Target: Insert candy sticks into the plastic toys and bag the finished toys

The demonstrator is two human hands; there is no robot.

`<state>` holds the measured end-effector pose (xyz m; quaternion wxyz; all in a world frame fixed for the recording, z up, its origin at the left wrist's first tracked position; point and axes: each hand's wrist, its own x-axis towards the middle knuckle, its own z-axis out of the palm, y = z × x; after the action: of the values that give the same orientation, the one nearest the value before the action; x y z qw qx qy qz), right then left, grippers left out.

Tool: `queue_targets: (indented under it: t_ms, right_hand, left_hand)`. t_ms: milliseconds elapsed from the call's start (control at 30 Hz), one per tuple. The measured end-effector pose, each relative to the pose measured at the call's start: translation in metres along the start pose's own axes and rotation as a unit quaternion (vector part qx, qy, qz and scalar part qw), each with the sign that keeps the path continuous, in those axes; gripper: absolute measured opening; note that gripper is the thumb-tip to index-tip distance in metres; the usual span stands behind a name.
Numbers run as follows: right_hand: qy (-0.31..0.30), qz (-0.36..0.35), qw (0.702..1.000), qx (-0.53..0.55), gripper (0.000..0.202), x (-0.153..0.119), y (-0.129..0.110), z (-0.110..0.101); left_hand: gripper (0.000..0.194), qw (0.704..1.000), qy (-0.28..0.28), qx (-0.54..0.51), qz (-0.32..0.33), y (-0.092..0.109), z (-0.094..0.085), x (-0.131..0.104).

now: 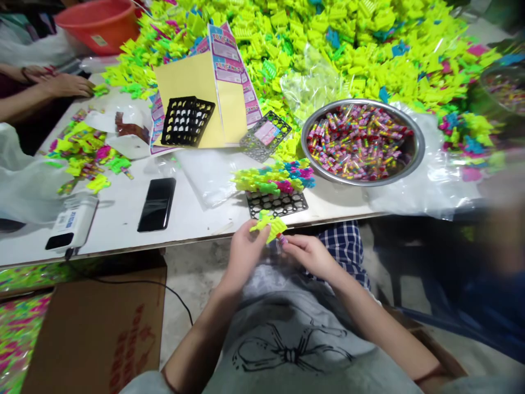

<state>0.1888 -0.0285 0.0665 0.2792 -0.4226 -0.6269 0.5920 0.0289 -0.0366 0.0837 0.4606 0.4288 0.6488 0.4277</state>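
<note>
Just in front of the table edge, my left hand (pixel 246 249) pinches a yellow-green plastic toy (pixel 274 227). My right hand (pixel 307 253) grips a small candy tube (pixel 282 238) with a pink wrapper, its end touching the toy's lower edge. Beyond my hands, a black perforated tray (pixel 276 205) lies on the table. Several yellow, blue and pink toys (pixel 273 178) stand in rows in its far part. To the right, a steel bowl (pixel 419 148) holds many similar candy tubes.
A large heap of yellow-green toys (pixel 262 60) covers the back. Printed cards (pixel 184 71) and a black tray (pixel 186 121) lie left of centre, near a phone (pixel 156 204) and a white device (pixel 77 219). Another person's hands (pixel 61 82) rest at the far left.
</note>
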Motion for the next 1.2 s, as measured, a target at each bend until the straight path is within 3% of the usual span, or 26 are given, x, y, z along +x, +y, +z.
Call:
queue_targets:
  t_ms: [133, 200, 300, 400, 533, 633, 900, 1200]
  right_hand:
    - [0.046, -0.064, 0.996, -0.05, 0.013, 0.011, 0.017, 0.007]
    - [0.085, -0.072, 0.991, -0.074, 0.012, 0.017, 0.022, 0.006]
    - [0.154, -0.078, 0.98, -0.096, 0.008, 0.024, 0.024, 0.003]
    - [0.212, -0.102, 0.961, -0.145, 0.006, 0.032, 0.027, 0.005]
    - [0.326, -0.113, 0.911, -0.224, 0.01, 0.046, 0.038, 0.017]
    - [0.374, -0.11, 0.886, -0.252, 0.017, 0.057, 0.047, 0.024]
    - [0.368, -0.125, 0.858, -0.335, 0.018, 0.081, 0.056, 0.031]
    - [0.353, -0.149, 0.839, -0.386, 0.021, 0.078, 0.057, 0.034]
  left_hand:
    - [0.037, 0.99, -0.028, 0.048, 0.127, -0.022, -0.016, 0.014]
    - [0.042, 0.97, -0.018, 0.148, 0.192, -0.036, -0.025, 0.022]
    - [0.042, 0.918, -0.018, 0.338, 0.205, -0.058, -0.03, 0.028]
    - [0.047, 0.886, -0.048, 0.415, 0.203, -0.076, -0.022, 0.022]
    - [0.047, 0.864, -0.068, 0.436, 0.242, -0.093, -0.004, 0.007]
    - [0.051, 0.852, -0.07, 0.449, 0.259, -0.104, 0.006, 0.001]
    - [0.054, 0.845, -0.064, 0.461, 0.265, -0.127, 0.009, 0.007]
    - [0.053, 0.846, -0.052, 0.462, 0.262, -0.134, 0.011, 0.009]
